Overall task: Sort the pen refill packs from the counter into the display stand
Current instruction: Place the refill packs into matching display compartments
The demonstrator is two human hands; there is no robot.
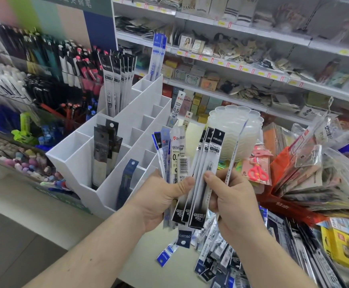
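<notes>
My left hand [161, 196] grips a fanned bundle of pen refill packs [180, 161], blue, white and black ones, held upright above the counter. My right hand [229, 198] pinches the black-topped packs [209, 163] at the right side of the fan, thumb in front. More refill packs [215, 258] lie in a loose heap on the counter below my hands. The white display stand [115, 140] rises in steps to the left; black packs [105, 150] stand in a front compartment, a dark blue pack [128, 179] in the nearest one, black-and-white packs [117, 80] and blue-and-white packs [158, 57] higher up.
Pen racks [51, 65] and erasers [28, 163] fill the left. Shelves of small goods [252, 55] run behind. A stack of clear plastic trays [236, 132], pink scissors [257, 173], bagged goods [319, 179] and a yellow box [344, 248] crowd the right of the counter.
</notes>
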